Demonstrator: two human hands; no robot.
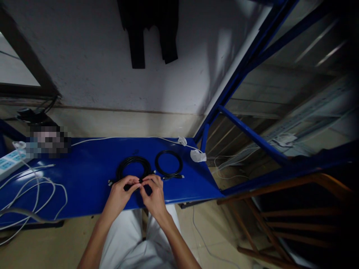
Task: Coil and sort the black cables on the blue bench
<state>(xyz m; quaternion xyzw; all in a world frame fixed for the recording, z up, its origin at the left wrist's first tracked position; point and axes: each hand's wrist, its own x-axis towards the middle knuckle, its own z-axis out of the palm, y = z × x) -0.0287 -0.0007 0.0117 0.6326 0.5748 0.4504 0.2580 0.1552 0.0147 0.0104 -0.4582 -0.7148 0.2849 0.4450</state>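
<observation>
Coiled black cable (133, 167) lies on the blue metal shelf (84, 179), near its front edge. Left hand (120, 194) and right hand (153, 194) meet at the coil's near side, fingertips pinched together on it. Second black coil (168, 163) just right.

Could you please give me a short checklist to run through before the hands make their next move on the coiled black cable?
1. Left hand pinching the near cable coil: ok.
2. Right hand pinching the same spot: ok.
3. Near coil lies fully on the blue table: ok.
4. Second coil lies apart from the hands: ok.
5. White cords lie away from the coils: ok.
6. Tie around the near coil: cannot tell, hidden by fingers.
</observation>
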